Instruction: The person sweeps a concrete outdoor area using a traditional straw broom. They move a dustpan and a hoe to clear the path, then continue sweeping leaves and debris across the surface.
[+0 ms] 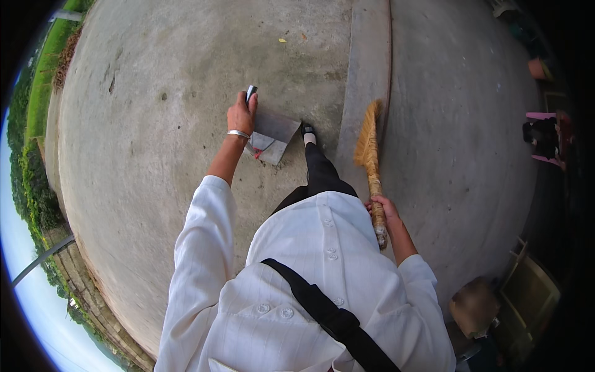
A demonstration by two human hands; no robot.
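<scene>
My left hand (pixel 241 114) is closed around the metal handle of a dustpan (pixel 274 130), whose grey sheet-metal pan hangs just below and to the right of the fist. Red string is tied near the base of that handle. In my right hand (pixel 385 208) is the bound handle of a straw hand broom (pixel 370 153), held beside my hip with its yellowish bristles pointing forward. The fingers wrap the lower part of the handle. Whether the dustpan touches the ground I cannot tell.
Below is a concrete floor (pixel 186 186), crossed by a raised strip (pixel 367 60) on the right. My foot in a black shoe (pixel 307 129) is beside the dustpan. Two small leaves (pixel 282 40) lie ahead. A pink stool (pixel 541 115) stands far right; a cardboard box (pixel 474 307) is at lower right.
</scene>
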